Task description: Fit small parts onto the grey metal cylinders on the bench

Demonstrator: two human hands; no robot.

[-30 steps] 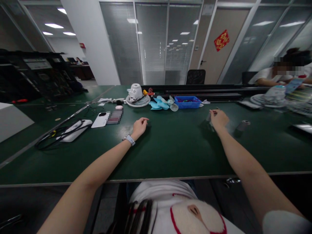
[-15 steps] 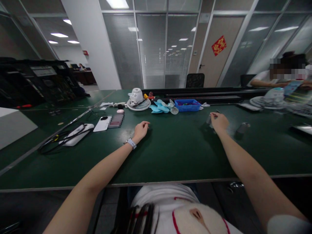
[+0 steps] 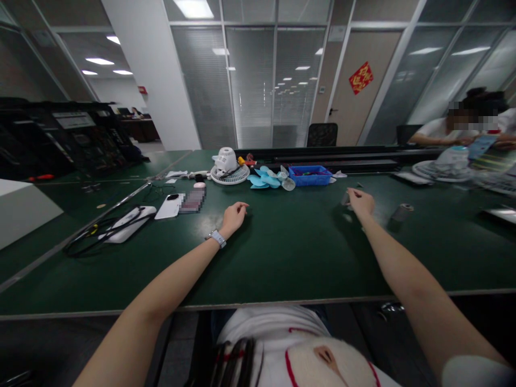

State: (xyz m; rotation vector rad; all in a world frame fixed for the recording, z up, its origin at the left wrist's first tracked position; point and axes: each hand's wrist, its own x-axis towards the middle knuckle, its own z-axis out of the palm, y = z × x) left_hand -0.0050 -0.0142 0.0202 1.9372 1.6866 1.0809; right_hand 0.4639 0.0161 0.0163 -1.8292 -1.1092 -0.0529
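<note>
My left hand (image 3: 235,216) rests low over the green table with its fingers curled and the fingertips pressed together. Anything pinched there is too small to make out. Farther right, my right hand (image 3: 362,202) has its thumb and fingers closed at the top of a small grey cylinder (image 3: 345,198), which is partly hidden by the fingers. A second grey cylinder (image 3: 403,212), spool-like with a paler end, lies on the table to the right of that hand, apart from it.
Left of my hands are a white phone (image 3: 169,206), a blurred-out phone-sized item, and a white device with black cable (image 3: 131,224). Behind are a white fan body (image 3: 226,160), light-blue fan blades (image 3: 264,177) and a blue tray (image 3: 310,176). A person sits far right.
My right hand has shifted very slightly left, still closed at the grey cylinder. The left hand is almost unmoved, and the view has tilted a little.
</note>
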